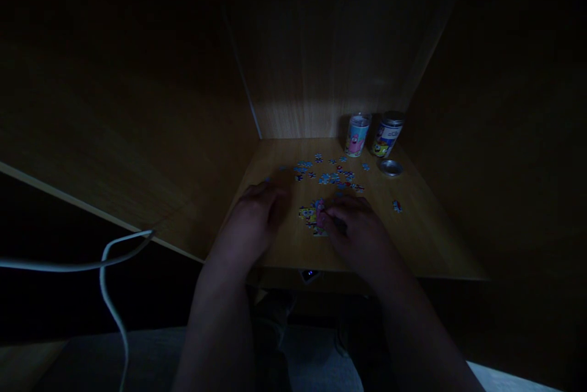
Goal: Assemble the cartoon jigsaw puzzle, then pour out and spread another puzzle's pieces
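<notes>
A partly joined jigsaw puzzle [308,216] with a yellow and pink cartoon picture lies flat on the wooden surface [284,245]. At its right edge is my right hand [351,218], thumb and forefinger pinched together over the pink part. Whatever sits between those fingertips is too dark and small to make out. My left hand [257,211] hovers or rests left of the puzzle, apart from it, with its fingers curled and in shadow. Beyond both hands, several loose puzzle pieces [326,178] are scattered, mostly blue. A lone piece [397,205] lies to the right.
Two printed cans stand at the back right: a pink and blue can [356,137] and a yellow and blue can [387,135]. A round metal lid [391,167] lies before them. Wooden panels enclose the back and sides. A white cable [107,294] hangs at left.
</notes>
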`<state>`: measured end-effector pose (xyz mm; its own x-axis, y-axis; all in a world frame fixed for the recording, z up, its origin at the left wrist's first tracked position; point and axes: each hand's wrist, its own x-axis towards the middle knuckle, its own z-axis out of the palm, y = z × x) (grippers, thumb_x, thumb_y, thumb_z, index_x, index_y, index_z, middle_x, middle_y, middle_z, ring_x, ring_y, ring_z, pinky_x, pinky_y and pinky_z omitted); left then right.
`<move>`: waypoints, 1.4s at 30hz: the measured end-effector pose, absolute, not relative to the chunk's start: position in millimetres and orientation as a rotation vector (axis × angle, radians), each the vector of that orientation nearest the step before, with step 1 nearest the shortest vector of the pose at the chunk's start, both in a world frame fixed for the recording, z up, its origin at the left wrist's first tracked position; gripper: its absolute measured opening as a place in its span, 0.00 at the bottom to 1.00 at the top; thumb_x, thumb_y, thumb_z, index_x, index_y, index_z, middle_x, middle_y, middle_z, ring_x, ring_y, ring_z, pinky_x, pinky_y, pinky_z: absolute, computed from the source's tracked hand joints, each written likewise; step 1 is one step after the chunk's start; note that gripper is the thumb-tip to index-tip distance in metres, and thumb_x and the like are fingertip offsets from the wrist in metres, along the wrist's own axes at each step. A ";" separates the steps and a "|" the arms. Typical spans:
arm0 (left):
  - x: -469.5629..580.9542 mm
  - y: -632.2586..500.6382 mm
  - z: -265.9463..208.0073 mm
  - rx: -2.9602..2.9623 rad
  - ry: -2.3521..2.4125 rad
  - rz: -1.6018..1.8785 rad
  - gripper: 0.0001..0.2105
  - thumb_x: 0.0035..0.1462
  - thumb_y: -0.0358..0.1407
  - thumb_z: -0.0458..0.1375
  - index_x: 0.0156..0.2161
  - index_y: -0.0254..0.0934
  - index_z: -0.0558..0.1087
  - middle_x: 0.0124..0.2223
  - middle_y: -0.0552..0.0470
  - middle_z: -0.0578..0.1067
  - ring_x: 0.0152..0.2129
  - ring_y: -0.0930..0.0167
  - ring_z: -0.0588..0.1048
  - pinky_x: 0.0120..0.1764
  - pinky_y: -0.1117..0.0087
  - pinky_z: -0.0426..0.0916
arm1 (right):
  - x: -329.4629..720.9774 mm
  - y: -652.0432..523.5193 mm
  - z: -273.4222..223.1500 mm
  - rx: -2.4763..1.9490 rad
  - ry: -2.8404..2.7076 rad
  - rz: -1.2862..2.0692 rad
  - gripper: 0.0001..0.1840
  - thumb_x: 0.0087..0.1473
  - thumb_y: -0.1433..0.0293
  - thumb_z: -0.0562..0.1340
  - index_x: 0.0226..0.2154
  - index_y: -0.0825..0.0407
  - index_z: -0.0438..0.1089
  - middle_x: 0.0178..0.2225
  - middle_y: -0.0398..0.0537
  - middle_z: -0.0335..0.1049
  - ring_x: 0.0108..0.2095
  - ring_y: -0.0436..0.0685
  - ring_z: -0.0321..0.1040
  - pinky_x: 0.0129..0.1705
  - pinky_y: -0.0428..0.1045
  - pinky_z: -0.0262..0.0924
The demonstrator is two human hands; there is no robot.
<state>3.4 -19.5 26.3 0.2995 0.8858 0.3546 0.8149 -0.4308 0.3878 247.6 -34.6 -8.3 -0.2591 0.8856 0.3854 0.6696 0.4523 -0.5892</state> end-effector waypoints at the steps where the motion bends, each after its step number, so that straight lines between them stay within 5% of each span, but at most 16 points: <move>1: -3.6 -18.6 26.7 2.421 1.676 0.755 0.13 0.67 0.26 0.57 0.52 0.38 0.80 0.52 0.41 0.81 0.50 0.57 0.80 0.55 0.53 0.74 | 247.5 -34.7 -8.0 -1.305 -2.014 0.398 0.12 0.70 0.67 0.63 0.34 0.47 0.80 0.42 0.49 0.81 0.47 0.61 0.75 0.57 0.61 0.67; 15: -17.3 -9.6 13.8 2.431 1.808 0.669 0.09 0.69 0.34 0.60 0.45 0.40 0.83 0.47 0.42 0.82 0.45 0.56 0.80 0.52 0.52 0.75 | 248.2 -33.2 -9.0 -1.320 -1.999 0.402 0.15 0.71 0.66 0.62 0.32 0.47 0.79 0.39 0.49 0.80 0.44 0.61 0.75 0.55 0.61 0.67; 25: -1.0 -25.2 31.1 2.395 1.481 0.547 0.02 0.64 0.31 0.67 0.40 0.41 0.81 0.45 0.49 0.82 0.48 0.58 0.79 0.53 0.55 0.72 | 248.5 -33.7 -9.1 -1.319 -1.997 0.396 0.12 0.70 0.67 0.63 0.34 0.47 0.80 0.42 0.49 0.81 0.47 0.62 0.75 0.56 0.60 0.66; 42: 15.5 -24.3 27.3 2.439 1.400 0.605 0.07 0.62 0.26 0.68 0.41 0.41 0.80 0.44 0.51 0.81 0.48 0.60 0.78 0.53 0.57 0.70 | 248.2 -33.2 -10.9 -1.292 -2.001 0.377 0.12 0.69 0.69 0.64 0.33 0.48 0.78 0.39 0.48 0.80 0.44 0.60 0.74 0.54 0.58 0.65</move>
